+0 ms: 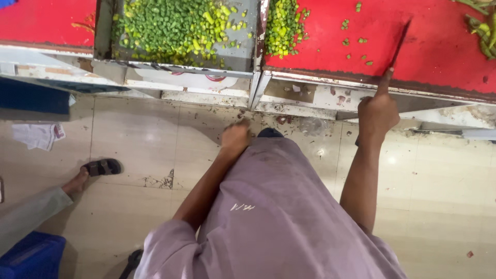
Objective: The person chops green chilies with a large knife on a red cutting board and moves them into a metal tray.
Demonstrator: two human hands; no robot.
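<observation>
The knife [399, 44] has a thin, flat blade, seen almost edge-on, slanting up and away from the right hand [378, 111] over the red board [434, 46]. The right grip is clamped on the knife's handle, fingers curled tight, with the forefinger laid straight along the top toward the blade. The handle itself is hidden inside the fist. The blade tip lies over the board, beyond the table [310, 95] edge.

Left of the grip, a few small green bits [356, 49] lie scattered on the board's smooth red surface, and further left a heaped pile [283, 26] of the same chopped green pieces sits at the board's end. Beyond that, a grey metal tray [243, 57] holds a wide, loose bed of chopped pieces [170, 23], short and chunky, pale to bright green. Right of the grip, at the far corner, whole green pods [483, 31] lie long and slender.

The left hand [236, 138] hangs low, below the table edge, blurred; its grip holds nothing I can make out, and I cannot tell if the fingers are together or apart. The table's front is white, chipped and stained.

Below the grip spreads a mauve cloth garment [279, 217], soft and creased. The floor [129, 144] is glossy beige tile, cracked in one spot. Far left, another person's foot in a dark sandal [102, 167] stands near crumpled paper [39, 135] and a blue crate [31, 256].
</observation>
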